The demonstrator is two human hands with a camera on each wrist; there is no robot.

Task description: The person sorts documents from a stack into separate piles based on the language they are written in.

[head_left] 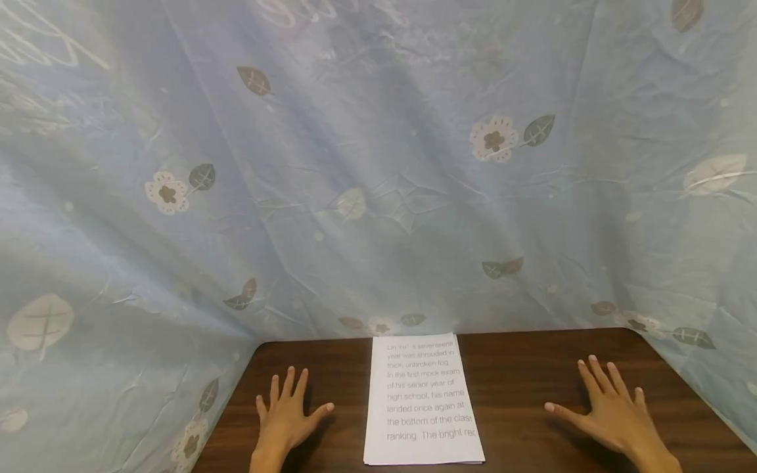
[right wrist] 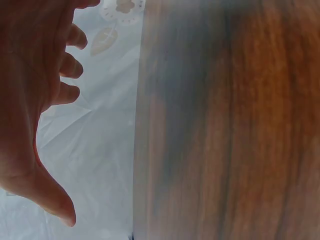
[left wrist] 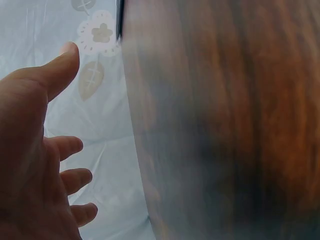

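A stack of white paper sheets with large printed English text lies on the dark brown wooden table, its far end near the table's back edge. To the left of the stack is my left hand, fingers spread and holding nothing. On the other side, farther from the paper, my right hand also has its fingers spread with nothing in them. Each wrist view shows thumb and fingers apart, the left hand and the right hand both raised over the wood grain.
A pale blue cloth printed with flowers and leaves hangs behind the table and along both sides. Its lower part meets the table's back edge. The table's far corners are rounded.
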